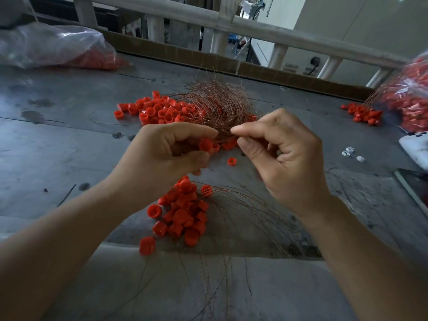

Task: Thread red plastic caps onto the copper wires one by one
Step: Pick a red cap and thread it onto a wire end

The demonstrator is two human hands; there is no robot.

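Observation:
My left hand (pixel 166 151) pinches a red plastic cap (pixel 205 144) between thumb and fingers. Just to its right, my right hand (pixel 280 154) pinches a thin copper wire near the cap, thumb and forefinger together. A tangled bundle of copper wires (pixel 215 105) lies on the grey table behind both hands. Loose red caps (pixel 152 111) are scattered to the left of that bundle. Below my hands sits a cluster of caps threaded on wires (pixel 185 214), with their copper strands (pixel 254 212) fanning out to the right and toward me.
A clear plastic bag of red caps (pixel 55 48) lies at the back left. Another bag (pixel 410 96) sits at the right edge with a small heap of caps (pixel 363 114) beside it. A white object (pixel 416 149) and small white pieces (pixel 349 152) lie at the right. A wooden railing (pixel 231 22) runs behind the table.

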